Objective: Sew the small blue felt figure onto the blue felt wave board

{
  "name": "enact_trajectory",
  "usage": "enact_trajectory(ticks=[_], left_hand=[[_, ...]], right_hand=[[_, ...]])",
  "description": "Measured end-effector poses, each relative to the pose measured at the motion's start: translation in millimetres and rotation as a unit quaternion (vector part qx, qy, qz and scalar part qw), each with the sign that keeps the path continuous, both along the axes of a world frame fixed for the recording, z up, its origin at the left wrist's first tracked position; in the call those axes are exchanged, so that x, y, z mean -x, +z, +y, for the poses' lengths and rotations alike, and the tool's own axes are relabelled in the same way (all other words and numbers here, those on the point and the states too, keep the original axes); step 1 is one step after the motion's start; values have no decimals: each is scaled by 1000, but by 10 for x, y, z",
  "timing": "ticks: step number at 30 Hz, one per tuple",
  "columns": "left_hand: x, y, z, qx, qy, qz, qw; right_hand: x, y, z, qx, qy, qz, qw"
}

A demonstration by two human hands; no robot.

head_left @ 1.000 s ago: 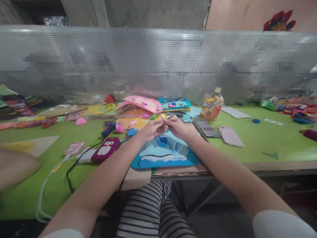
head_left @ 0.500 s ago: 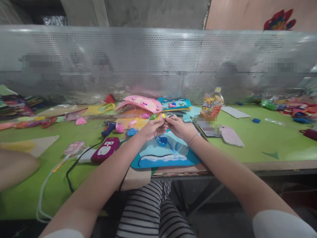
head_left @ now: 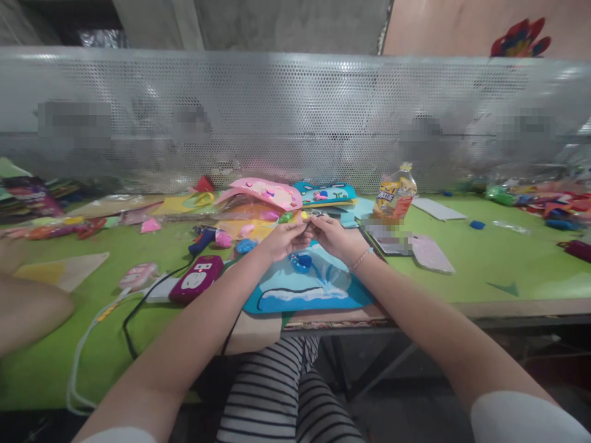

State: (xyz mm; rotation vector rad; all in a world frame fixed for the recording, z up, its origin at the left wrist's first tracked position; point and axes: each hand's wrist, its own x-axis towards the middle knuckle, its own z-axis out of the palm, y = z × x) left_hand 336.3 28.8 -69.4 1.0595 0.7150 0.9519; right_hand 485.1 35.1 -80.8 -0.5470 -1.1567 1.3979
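Observation:
My left hand [head_left: 282, 240] and my right hand [head_left: 333, 237] meet fingertip to fingertip above a blue felt piece [head_left: 305, 288] with a white wave shape. Both pinch a small item between them that is too small to name. A small blue part [head_left: 301, 263] lies on the felt just below the hands. My right wrist wears a thin bracelet [head_left: 359, 259].
On the green table [head_left: 484, 258] lie a purple-and-white case [head_left: 197, 278], a blue glue gun [head_left: 202, 239] with a black cord, pink and blue felt stacks [head_left: 272, 192], a snack bag [head_left: 395, 195] and scattered scraps. A perforated metal screen [head_left: 295, 117] stands behind. Another person's arm [head_left: 28, 311] rests at the left.

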Motion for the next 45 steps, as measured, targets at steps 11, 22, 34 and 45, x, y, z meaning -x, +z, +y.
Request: enact_trajectory(ticks=[11,22,34,45], left_hand=[[14,-11,16,1,1,-4,1000],[6,-31,29,-2,1,5,1000],[2,29,-24,9,8,28,1000],[-2,4,-11,2,9,-1,1000]], right_hand=[[40,17,-45,-17,-49,-34,998],[15,-12,7,-20,-57,-18,998],[4,4,38,-20,-98,-16,995],[24,2,-42,-10,-3,-29,1000]])
